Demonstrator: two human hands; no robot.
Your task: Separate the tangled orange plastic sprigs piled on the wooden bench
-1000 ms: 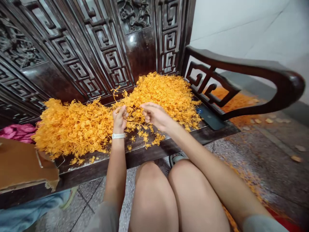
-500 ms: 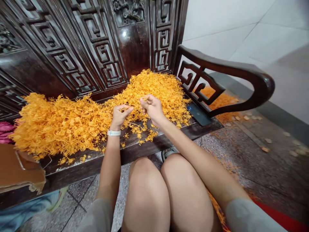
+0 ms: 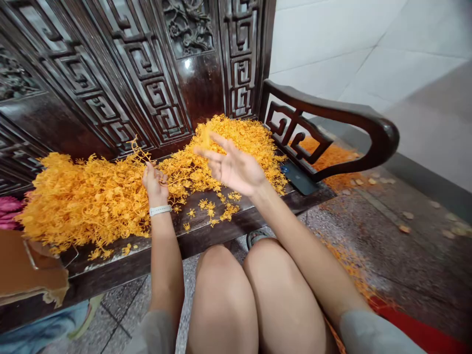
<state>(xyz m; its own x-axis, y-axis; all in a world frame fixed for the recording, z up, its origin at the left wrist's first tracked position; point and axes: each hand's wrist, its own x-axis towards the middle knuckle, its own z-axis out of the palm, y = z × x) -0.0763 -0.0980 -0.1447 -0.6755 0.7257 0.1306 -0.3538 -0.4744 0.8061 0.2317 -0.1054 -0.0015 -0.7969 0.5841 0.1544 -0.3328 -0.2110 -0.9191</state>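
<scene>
My left hand (image 3: 155,181), with a pale band on its wrist, is closed on a branched yellow plastic flower stem (image 3: 140,151) that sticks up past the fingers. It hovers by the right end of the left heap of yellow plastic flower stems (image 3: 88,196). My right hand (image 3: 234,164) is open, palm up and fingers spread, in front of the right heap of small yellow plastic flower pieces (image 3: 243,132). A smeared yellow piece shows by its fingertips; whether they touch it I cannot tell. Several loose yellow pieces (image 3: 210,206) lie on the bench between the hands and the front edge.
The dark wooden bench (image 3: 121,265) has a carved back and a curved armrest (image 3: 332,105) at right. A dark phone (image 3: 299,177) lies by the armrest. A cardboard box (image 3: 31,268) and pink flowers (image 3: 11,211) are at left. Orange pieces (image 3: 335,157) cover floor beyond the armrest.
My hands have drawn apart. The left has moved left with the stem now upright in it. The right has gone from a pinch to open fingers, palm turned up.
</scene>
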